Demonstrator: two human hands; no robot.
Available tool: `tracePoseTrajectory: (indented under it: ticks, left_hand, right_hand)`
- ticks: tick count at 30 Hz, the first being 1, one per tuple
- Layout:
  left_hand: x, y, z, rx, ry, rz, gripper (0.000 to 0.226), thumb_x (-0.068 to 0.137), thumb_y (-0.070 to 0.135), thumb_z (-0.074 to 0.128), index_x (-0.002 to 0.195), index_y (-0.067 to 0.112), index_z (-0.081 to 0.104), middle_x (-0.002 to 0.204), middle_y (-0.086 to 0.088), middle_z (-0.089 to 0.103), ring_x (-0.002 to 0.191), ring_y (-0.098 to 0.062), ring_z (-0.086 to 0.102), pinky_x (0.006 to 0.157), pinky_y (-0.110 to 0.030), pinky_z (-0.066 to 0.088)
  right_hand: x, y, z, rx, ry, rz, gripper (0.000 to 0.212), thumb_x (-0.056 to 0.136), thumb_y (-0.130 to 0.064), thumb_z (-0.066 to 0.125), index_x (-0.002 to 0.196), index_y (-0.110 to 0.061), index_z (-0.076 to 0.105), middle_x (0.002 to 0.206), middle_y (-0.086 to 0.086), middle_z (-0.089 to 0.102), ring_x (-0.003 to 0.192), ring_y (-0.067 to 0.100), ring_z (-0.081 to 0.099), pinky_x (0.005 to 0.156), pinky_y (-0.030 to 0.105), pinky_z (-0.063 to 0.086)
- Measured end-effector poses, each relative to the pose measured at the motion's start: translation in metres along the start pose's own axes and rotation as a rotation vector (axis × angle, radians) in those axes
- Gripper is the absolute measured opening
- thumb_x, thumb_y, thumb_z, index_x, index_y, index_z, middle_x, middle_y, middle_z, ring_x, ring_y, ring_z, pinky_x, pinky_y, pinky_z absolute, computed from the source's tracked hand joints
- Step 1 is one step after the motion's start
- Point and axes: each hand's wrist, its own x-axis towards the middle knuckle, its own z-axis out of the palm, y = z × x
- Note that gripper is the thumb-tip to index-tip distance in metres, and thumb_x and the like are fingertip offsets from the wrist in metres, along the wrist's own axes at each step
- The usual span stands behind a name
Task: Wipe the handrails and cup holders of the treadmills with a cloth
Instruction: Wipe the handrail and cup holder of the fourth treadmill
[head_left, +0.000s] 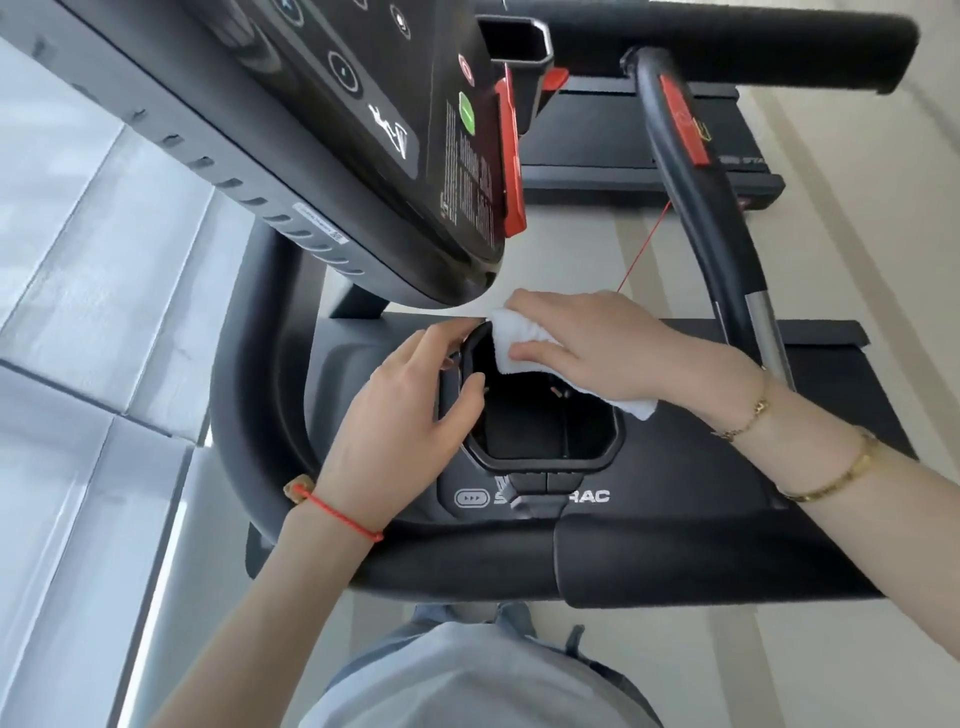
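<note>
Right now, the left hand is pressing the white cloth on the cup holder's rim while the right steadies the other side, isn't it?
Not quite: the head view shows the right hand pressing the cloth on the cup holder rim, while the left hand steadies the other side.

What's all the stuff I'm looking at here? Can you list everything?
Cloth: one, white, on the cup holder's far rim, under the right hand.
Cup holder: one, black, centre of the treadmill's front panel.
Handrail: one, black, curving round the panel's left and near side.
Console: one, black with green and red buttons, above the cup holder.
Second treadmill: one, black, behind.
Left hand: fingers curled round the cup holder's left rim; red string bracelet.
Right hand: pressing the cloth down; gold bracelets.
</note>
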Motion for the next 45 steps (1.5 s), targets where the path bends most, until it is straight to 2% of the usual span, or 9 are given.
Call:
tracePoseTrajectory:
  ticks: [4, 8, 14, 20, 28, 35, 40, 43, 45]
  left_hand:
    - [0.000, -0.004, 0.000, 0.040, -0.002, 0.006, 0.046, 0.091, 0.045, 0.050, 0.136, 0.035, 0.048, 0.113, 0.018, 0.059, 0.104, -0.002, 0.058, 0.091, -0.026, 0.050]
    - [0.000, -0.003, 0.000, 0.061, 0.007, -0.003, 0.045, 0.091, 0.045, 0.051, 0.135, 0.036, 0.048, 0.111, 0.022, 0.056, 0.103, 0.008, 0.055, 0.090, -0.020, 0.048]
    - [-0.003, 0.005, -0.002, 0.077, 0.023, -0.037, 0.041, 0.093, 0.036, 0.058, 0.131, 0.023, 0.056, 0.115, 0.016, 0.058, 0.102, -0.001, 0.059, 0.092, -0.032, 0.050]
    - [-0.023, 0.020, -0.008, 0.107, 0.102, -0.132, 0.041, 0.090, 0.050, 0.055, 0.124, 0.027, 0.059, 0.115, 0.016, 0.061, 0.104, -0.003, 0.060, 0.089, -0.036, 0.052]
    - [-0.054, 0.031, -0.001, 0.194, 0.227, -0.244, 0.031, 0.094, 0.038, 0.057, 0.123, 0.026, 0.060, 0.111, 0.016, 0.060, 0.102, -0.003, 0.060, 0.088, -0.035, 0.053]
    - [-0.060, 0.046, 0.008, 0.219, 0.257, -0.269, 0.033, 0.093, 0.042, 0.057, 0.122, 0.026, 0.062, 0.107, 0.017, 0.061, 0.100, -0.003, 0.061, 0.083, -0.031, 0.053]
    - [-0.054, 0.050, 0.014, 0.246, 0.219, -0.276, 0.042, 0.094, 0.041, 0.054, 0.134, 0.028, 0.054, 0.112, 0.019, 0.059, 0.096, 0.002, 0.057, 0.083, -0.025, 0.051]
    - [-0.048, 0.049, 0.016, 0.231, 0.194, -0.280, 0.049, 0.095, 0.036, 0.053, 0.143, 0.032, 0.046, 0.115, 0.019, 0.059, 0.099, 0.003, 0.055, 0.085, -0.024, 0.050]
    - [-0.044, 0.046, 0.015, 0.225, 0.168, -0.269, 0.051, 0.094, 0.035, 0.051, 0.145, 0.030, 0.044, 0.120, 0.013, 0.061, 0.104, -0.001, 0.057, 0.089, -0.029, 0.051]
  right_hand:
    - [-0.022, 0.006, 0.011, 0.225, 0.110, 0.107, 0.029, 0.099, -0.041, 0.043, 0.123, -0.024, 0.046, 0.109, -0.009, 0.055, 0.089, 0.024, 0.055, 0.074, 0.038, 0.039]
    - [-0.040, 0.012, 0.018, 0.316, 0.133, 0.127, 0.032, 0.100, -0.041, 0.039, 0.129, -0.027, 0.038, 0.118, -0.008, 0.049, 0.092, 0.022, 0.053, 0.076, 0.035, 0.033]
    - [0.013, 0.000, 0.003, -0.023, -0.010, -0.124, 0.034, 0.101, -0.042, 0.040, 0.127, -0.021, 0.041, 0.117, -0.005, 0.058, 0.081, 0.025, 0.054, 0.068, 0.038, 0.038]
    - [0.010, 0.014, 0.006, 0.066, 0.011, -0.215, 0.043, 0.100, -0.042, 0.043, 0.139, -0.029, 0.034, 0.136, -0.012, 0.050, 0.101, 0.023, 0.056, 0.077, 0.036, 0.039]
    - [0.032, 0.006, 0.000, -0.025, -0.009, -0.511, 0.028, 0.099, -0.034, 0.047, 0.125, -0.023, 0.045, 0.109, -0.008, 0.058, 0.081, 0.026, 0.056, 0.061, 0.032, 0.031]
    - [0.035, -0.007, -0.006, -0.189, 0.013, -0.734, 0.028, 0.095, -0.017, 0.054, 0.121, -0.027, 0.051, 0.124, -0.013, 0.054, 0.111, 0.013, 0.053, 0.071, 0.028, 0.048]
    - [0.023, -0.002, -0.001, -0.051, 0.018, -0.537, 0.035, 0.098, -0.032, 0.050, 0.132, -0.026, 0.043, 0.129, -0.007, 0.054, 0.106, 0.025, 0.058, 0.075, 0.043, 0.050]
    - [0.012, 0.007, 0.001, 0.035, 0.030, -0.277, 0.035, 0.097, -0.041, 0.047, 0.126, -0.022, 0.044, 0.100, 0.000, 0.061, 0.091, 0.035, 0.059, 0.073, 0.040, 0.042]
    - [0.000, 0.013, 0.001, 0.065, 0.050, -0.158, 0.032, 0.097, -0.042, 0.047, 0.117, -0.017, 0.048, 0.077, -0.005, 0.050, 0.082, 0.033, 0.055, 0.067, 0.037, 0.033]
